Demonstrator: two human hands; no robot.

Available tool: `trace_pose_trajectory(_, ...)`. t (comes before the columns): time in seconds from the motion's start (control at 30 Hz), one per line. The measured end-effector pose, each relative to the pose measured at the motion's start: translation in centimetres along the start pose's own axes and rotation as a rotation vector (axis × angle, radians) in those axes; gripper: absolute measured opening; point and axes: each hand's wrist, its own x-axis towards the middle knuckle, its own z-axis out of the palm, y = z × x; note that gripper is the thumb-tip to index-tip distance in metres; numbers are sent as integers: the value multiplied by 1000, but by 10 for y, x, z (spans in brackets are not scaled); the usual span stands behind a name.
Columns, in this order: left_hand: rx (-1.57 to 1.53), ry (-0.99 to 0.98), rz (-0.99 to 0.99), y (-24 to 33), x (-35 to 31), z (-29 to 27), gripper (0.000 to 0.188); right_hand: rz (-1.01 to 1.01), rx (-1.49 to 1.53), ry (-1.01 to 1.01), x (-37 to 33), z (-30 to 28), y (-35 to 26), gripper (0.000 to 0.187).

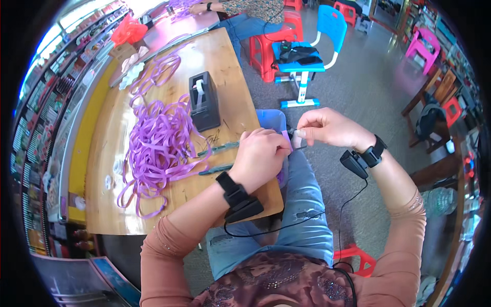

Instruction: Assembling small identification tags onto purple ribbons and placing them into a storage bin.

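My left hand (260,156) and right hand (327,128) meet over my lap, pinching a short piece of purple ribbon (286,137) between the fingertips. At nine o'clock from them a tangled ribbon pile (158,146) lies on the wooden table (117,204), a black tape dispenser (203,101) at eleven.

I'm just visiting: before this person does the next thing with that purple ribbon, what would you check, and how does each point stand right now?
1. Ribbon piece pinched in left hand: ok.
2. Right hand also gripping it: cannot tell; the fingers hide the contact.
3. Ribbon pile lies on the table near the left hand: ok.
4. Tape dispenser upright beside the pile: ok.
5. Wrist cables away from the hands: ok.
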Motion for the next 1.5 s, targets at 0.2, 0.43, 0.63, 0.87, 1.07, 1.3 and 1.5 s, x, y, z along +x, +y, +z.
trace_pose_trajectory(0.2, -22, -23, 25, 2, -6, 1, 7, -124, -126, -70, 13, 0, 11, 17)
trace_pose_trajectory(0.43, -22, -90, -27, 5, -7, 2, 7, -203, -372, -79, 25, -3, -4, 18)
trace_pose_trajectory(0.63, -31, -99, -28, 3, -8, 2, 7, -222, -494, -116, 35, -1, -9, 19)
trace_pose_trajectory(0.87, -26, -114, -42, 5, -7, 2, 7, -195, -613, -65, 37, 0, -13, 19)
trace_pose_trajectory(1.07, -33, -116, -45, 4, -7, 2, 6, -42, -645, -58, 40, 4, -19, 22)
trace_pose_trajectory(1.3, -29, -113, -33, 6, -6, 1, 6, 4, -796, -19, 40, 6, -29, 26)
trace_pose_trajectory(1.5, -36, -111, -39, 5, -7, 2, 5, -7, -779, -25, 41, 8, -30, 25)
